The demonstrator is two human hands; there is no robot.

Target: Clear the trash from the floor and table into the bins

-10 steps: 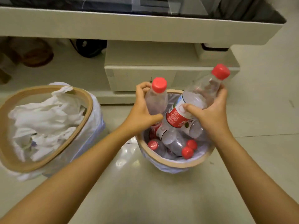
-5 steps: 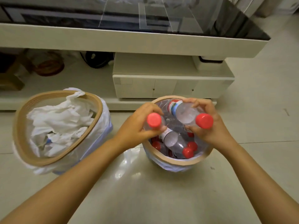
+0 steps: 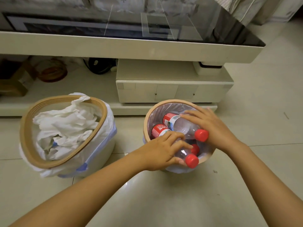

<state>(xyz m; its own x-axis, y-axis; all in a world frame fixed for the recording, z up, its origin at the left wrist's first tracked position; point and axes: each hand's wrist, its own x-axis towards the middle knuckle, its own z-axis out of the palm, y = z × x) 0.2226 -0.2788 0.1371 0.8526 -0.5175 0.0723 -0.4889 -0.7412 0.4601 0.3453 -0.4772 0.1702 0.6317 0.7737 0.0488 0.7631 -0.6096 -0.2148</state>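
Observation:
Two bins stand on the tiled floor. The right bin [image 3: 164, 103], tan-rimmed and lined with clear plastic, holds several clear bottles with red caps. My left hand [image 3: 161, 152] grips one bottle [image 3: 188, 157] lying at the bin's near rim, cap toward me. My right hand [image 3: 213, 128] holds a second bottle [image 3: 178, 124] lying across the top of the pile, its red-labelled base toward the far wall. The left bin [image 3: 65, 158] has a white liner and is full of crumpled white paper [image 3: 65, 126].
A low cream table with a dark glass top [image 3: 147, 46] runs across the back, and its drawer unit [image 3: 172, 90] sits just behind the right bin. Dark items sit on the shelf under the table at the left. Pale floor tiles [image 3: 164, 202] stretch in front and to the right.
Both hands have come down with their bottles, from upright above the right bin to lying flat in it. The view has drawn back and now shows more of the table.

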